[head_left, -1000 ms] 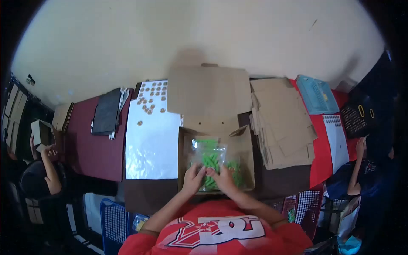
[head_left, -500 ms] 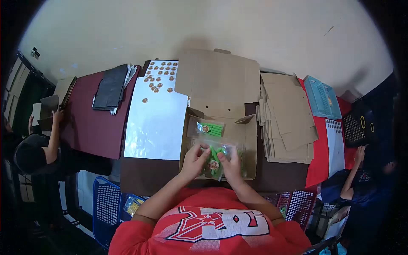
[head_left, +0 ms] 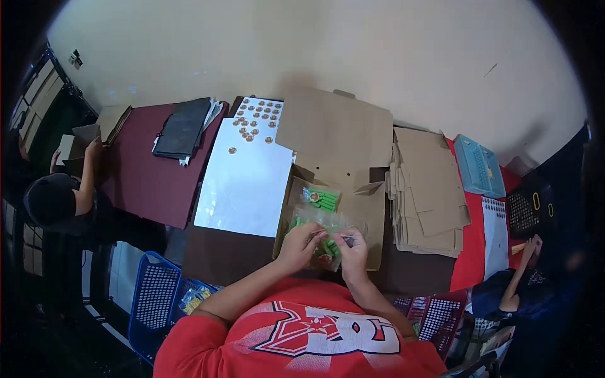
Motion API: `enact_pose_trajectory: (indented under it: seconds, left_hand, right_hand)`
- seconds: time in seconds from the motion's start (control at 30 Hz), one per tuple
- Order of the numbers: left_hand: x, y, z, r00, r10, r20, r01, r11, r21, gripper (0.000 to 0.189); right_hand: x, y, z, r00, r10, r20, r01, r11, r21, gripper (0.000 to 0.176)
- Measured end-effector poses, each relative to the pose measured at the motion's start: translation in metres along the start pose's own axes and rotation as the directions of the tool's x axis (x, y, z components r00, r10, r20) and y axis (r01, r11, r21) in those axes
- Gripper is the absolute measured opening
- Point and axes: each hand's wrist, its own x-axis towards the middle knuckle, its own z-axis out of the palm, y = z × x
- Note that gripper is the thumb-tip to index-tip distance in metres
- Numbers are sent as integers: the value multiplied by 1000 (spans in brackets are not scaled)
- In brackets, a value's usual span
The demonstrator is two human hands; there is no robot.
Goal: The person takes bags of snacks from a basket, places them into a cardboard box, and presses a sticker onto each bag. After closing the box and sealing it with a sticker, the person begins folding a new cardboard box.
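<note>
My left hand (head_left: 300,247) and my right hand (head_left: 353,251) pinch the top edge of a clear plastic bag (head_left: 329,252), which holds green sticks and has a round sticker on it. The bag is over the near part of an open cardboard box (head_left: 373,259). Inside the box, beyond my hands, lies another clear bag of green pieces (head_left: 321,199) with a round sticker. More green pieces in plastic show beside my left hand. The box's tall lid (head_left: 337,129) stands open toward the wall.
Left of the box lies a white sheet (head_left: 242,189) with round stickers, then a black folder (head_left: 183,129). Flat cardboard (head_left: 428,189) is stacked at right, beside a light-blue basket (head_left: 479,165). A blue basket (head_left: 154,290) stands below left. People are at both sides.
The view has shifted, so the table items appear further right. My fingers have moved to the bag's top edge and now pinch it from both sides.
</note>
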Motion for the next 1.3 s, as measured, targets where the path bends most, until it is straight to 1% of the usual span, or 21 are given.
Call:
enact_pose_trajectory:
  seconds: [0.2, 0.27, 0.3, 0.37, 0.4, 0.43, 0.47, 0.53, 0.57, 0.6, 0.63, 0.67, 0.7, 0.8, 1.0, 1.07, 1.1, 1.13, 1.17, 1.23, 1.3]
  left_hand:
    - [-9, 24, -35, 982, -34, 187, 28, 999, 34, 28]
    - [-10, 31, -47, 980, -34, 196, 33, 999, 9, 24]
    - [-7, 34, -51, 978, -30, 207, 35, 999, -20, 21]
    - [2, 39, -46, 995, 48, 89, -52, 997, 48, 21]
    - [4, 41, -43, 992, 125, -22, -122, 985, 123, 29]
    - [0, 41, -40, 976, 175, -133, -131, 949, 288, 54]
    - [-6, 41, -35, 976, 176, -131, -132, 949, 286, 54]
    - [-14, 47, -25, 998, 44, -44, -46, 997, -60, 67]
    - [-17, 50, -24, 999, 8, 36, -2, 986, -168, 84]
    - [-17, 50, -25, 999, 13, 40, -6, 986, -168, 84]
    - [-16, 49, -27, 992, 72, 105, -66, 996, -52, 88]
    - [-16, 48, -28, 977, 120, 176, -133, 989, 60, 93]
    - [-16, 47, -27, 957, 50, 285, -32, 997, -69, 100]
    - [-20, 47, -27, 930, 143, 340, -121, 989, -84, 94]
    - [-14, 51, -25, 901, 116, 418, -104, 993, -51, 69]
    - [-16, 39, -20, 936, 152, 318, -123, 986, -109, 57]
    - [-17, 37, -19, 963, 179, 201, -147, 976, -163, 47]
    - [-19, 36, -19, 962, 180, 206, -146, 975, -166, 47]
    - [-22, 37, -20, 974, 130, 187, -110, 987, -113, 39]
    - [-24, 41, -17, 990, 136, 42, -135, 991, -12, 21]
    - [-23, 38, -24, 997, 57, 45, -57, 998, -2, 19]
  right_hand:
    - [-13, -36, -8, 980, -92, 177, 107, 991, -78, 18]
    - [-14, -53, -14, 933, -54, 355, 94, 991, -96, 25]
    - [-11, -58, -19, 909, -74, 410, 202, 939, -279, 30]
    - [-14, -67, -14, 932, -112, 344, 212, 939, -269, 29]
    - [-16, -71, -10, 952, -141, 273, 214, 942, -259, 27]
    - [-19, -70, -7, 952, -142, 272, 215, 941, -261, 27]
    - [-22, -68, -4, 970, -125, 210, 184, 938, -294, 27]
    - [-29, -58, -3, 984, -111, 141, 152, 934, -324, 27]
    - [-36, -46, -5, 971, -153, 186, 194, 954, -228, 29]
    - [-39, -44, -2, 953, -202, 227, 235, 964, -127, 33]
    - [-40, -49, 0, 914, -244, 325, 295, 948, -117, 47]
    - [-39, -50, 2, 914, -249, 321, 300, 947, -118, 47]
    - [-38, -51, 3, 897, -272, 349, 327, 939, -109, 51]
    - [-38, -47, 1, 898, -229, 375, 271, 961, -62, 63]
    - [-26, -36, 9, 954, -218, 206, 231, 972, -42, 89]
    - [-23, -38, 10, 962, -193, 192, 189, 981, 35, 80]
    - [-22, -33, 5, 975, -95, 199, 88, 995, 45, 69]
    - [-20, -29, 2, 978, 3, 208, -15, 998, 54, 58]
    - [-18, -25, 4, 989, -16, 144, 3, 996, 93, 39]
    - [-18, -15, -2, 986, -38, 163, 25, 997, 78, 34]
    - [-20, -15, -8, 981, -61, 185, 50, 997, 65, 30]
